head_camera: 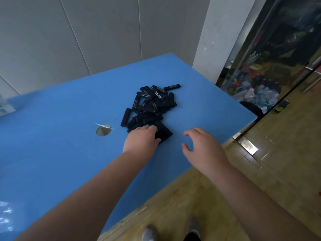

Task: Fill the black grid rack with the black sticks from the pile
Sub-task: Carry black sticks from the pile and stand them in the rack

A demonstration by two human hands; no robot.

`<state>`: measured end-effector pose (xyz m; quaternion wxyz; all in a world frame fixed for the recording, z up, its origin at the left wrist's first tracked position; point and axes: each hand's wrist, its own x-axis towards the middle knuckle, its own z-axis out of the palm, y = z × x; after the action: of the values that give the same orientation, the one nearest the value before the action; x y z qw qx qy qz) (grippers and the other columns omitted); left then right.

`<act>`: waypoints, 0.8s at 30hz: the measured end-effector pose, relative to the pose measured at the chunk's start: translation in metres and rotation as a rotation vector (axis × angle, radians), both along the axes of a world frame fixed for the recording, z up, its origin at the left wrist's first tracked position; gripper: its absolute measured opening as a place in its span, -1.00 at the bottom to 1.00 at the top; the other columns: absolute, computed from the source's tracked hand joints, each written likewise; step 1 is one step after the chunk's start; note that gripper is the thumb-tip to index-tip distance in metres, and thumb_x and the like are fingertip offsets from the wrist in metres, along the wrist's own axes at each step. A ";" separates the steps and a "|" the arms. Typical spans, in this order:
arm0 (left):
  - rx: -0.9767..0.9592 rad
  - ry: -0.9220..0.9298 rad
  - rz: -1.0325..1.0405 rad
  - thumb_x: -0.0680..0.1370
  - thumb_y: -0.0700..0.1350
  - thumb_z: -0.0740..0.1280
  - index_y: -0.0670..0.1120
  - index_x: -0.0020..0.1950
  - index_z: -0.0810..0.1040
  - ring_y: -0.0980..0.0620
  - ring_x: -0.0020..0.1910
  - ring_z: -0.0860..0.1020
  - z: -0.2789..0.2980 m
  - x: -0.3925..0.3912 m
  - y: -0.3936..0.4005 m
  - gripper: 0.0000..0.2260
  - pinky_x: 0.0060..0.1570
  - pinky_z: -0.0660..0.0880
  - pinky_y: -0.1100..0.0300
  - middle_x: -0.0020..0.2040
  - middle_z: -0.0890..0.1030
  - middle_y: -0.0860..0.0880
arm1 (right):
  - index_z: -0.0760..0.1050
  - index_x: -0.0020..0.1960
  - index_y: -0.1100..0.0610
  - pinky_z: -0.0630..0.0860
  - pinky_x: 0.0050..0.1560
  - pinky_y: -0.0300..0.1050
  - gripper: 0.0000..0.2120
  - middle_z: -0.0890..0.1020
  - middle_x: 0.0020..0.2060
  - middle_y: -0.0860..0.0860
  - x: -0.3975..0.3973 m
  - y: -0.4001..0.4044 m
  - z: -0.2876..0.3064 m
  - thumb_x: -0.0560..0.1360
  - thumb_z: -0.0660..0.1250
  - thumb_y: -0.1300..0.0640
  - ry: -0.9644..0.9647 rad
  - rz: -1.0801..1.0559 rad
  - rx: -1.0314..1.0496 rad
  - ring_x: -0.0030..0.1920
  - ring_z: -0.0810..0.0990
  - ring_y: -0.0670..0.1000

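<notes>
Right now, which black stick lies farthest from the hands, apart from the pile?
The stick at the pile's far right corner. It lies alone on the blue table, while the rest are heaped together.

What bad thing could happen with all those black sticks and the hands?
The left hand grips the black rack right against the heaped pile of sticks; pulling it out might scatter them. One stick lies apart at the pile's far side, nearer the blue table's edge, and might roll off. The right hand hovers open, steadying nothing.
</notes>
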<state>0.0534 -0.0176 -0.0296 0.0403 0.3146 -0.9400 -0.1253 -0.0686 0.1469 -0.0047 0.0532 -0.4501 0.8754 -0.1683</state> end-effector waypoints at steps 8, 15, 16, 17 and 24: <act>0.012 -0.006 0.049 0.60 0.05 0.26 -0.02 0.26 0.46 -0.07 0.08 0.54 0.002 -0.013 -0.002 -0.72 0.01 0.51 0.05 0.10 0.58 0.00 | 0.50 0.30 0.05 0.52 0.18 -0.07 -0.68 0.55 0.19 -0.09 -0.028 -0.024 -0.011 0.57 0.33 0.00 -0.076 0.104 -0.027 0.22 0.53 -0.02; -0.056 0.018 0.113 0.58 0.19 0.23 0.09 0.34 0.45 -0.06 0.08 0.56 -0.002 -0.026 0.004 -0.63 0.00 0.50 0.09 0.07 0.59 0.03 | 0.47 0.33 0.02 0.51 0.16 -0.09 -0.65 0.52 0.21 -0.10 -0.047 -0.045 -0.011 0.57 0.31 -0.04 -0.149 0.212 -0.005 0.22 0.51 -0.03; -0.051 0.018 0.131 0.57 0.19 0.23 0.10 0.33 0.46 -0.06 0.08 0.55 -0.002 -0.028 0.004 -0.63 -0.01 0.50 0.09 0.07 0.59 0.02 | 0.47 0.33 0.03 0.50 0.16 -0.10 -0.63 0.53 0.21 -0.08 -0.048 -0.048 -0.011 0.57 0.31 -0.05 -0.156 0.232 0.001 0.22 0.51 -0.02; -0.037 0.019 0.151 0.56 0.19 0.24 0.10 0.32 0.47 -0.06 0.08 0.55 -0.002 -0.030 0.005 -0.63 -0.01 0.50 0.09 0.06 0.58 0.02 | 0.48 0.32 0.05 0.50 0.14 -0.10 -0.63 0.53 0.19 -0.06 -0.048 -0.051 -0.011 0.56 0.32 -0.07 -0.160 0.248 0.016 0.21 0.52 -0.01; 0.098 0.057 0.250 0.51 0.09 0.34 0.09 0.22 0.58 -0.03 0.09 0.53 0.004 -0.035 0.001 -0.71 -0.01 0.50 0.13 0.04 0.57 0.01 | 0.49 -0.08 0.12 0.47 -0.18 -0.01 -0.80 0.51 -0.14 0.02 -0.053 -0.077 -0.013 0.54 0.35 -0.02 -0.153 0.315 0.127 -0.12 0.53 0.10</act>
<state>0.0185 -0.0165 -0.0255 0.0671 0.4270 -0.8848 -0.1739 -0.1218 0.0703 -0.0174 0.1735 -0.5631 0.7964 -0.1359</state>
